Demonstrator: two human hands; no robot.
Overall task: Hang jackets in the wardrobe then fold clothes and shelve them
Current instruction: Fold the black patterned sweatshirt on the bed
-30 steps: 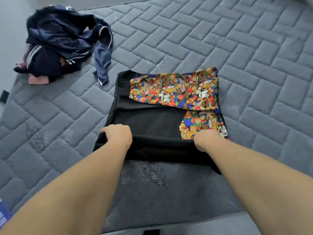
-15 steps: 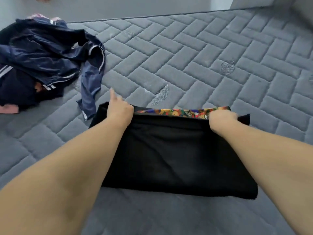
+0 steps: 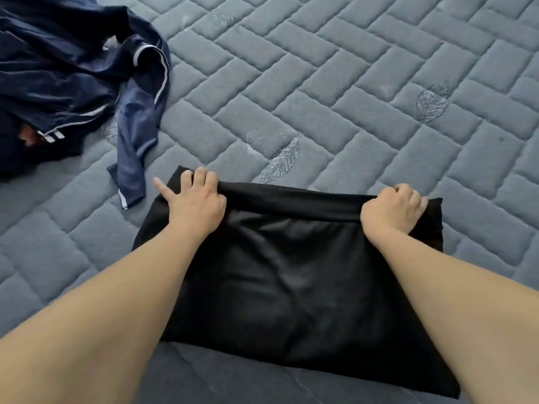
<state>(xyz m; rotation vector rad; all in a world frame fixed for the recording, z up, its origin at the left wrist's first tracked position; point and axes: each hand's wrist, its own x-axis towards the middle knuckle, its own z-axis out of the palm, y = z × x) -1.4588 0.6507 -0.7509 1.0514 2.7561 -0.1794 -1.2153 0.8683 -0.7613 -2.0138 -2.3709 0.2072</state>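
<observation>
Both hands, left [image 3: 196, 204] and right [image 3: 392, 209], grip the black garment's [image 3: 291, 281] far edge on the mattress [image 3: 320, 83], keeping the fold square.

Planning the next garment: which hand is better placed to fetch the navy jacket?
Left. The left hand grips the black garment on the side nearest the navy jacket; the right hand is across the fold.

Folded garment [image 3: 291, 287] on mattress [image 3: 320, 83]; clothes pile [image 3: 58, 83] far left.

forearms [image 3: 116, 301] bare, no sleeves | hands [image 3: 195, 202] bare, ungloved
</observation>
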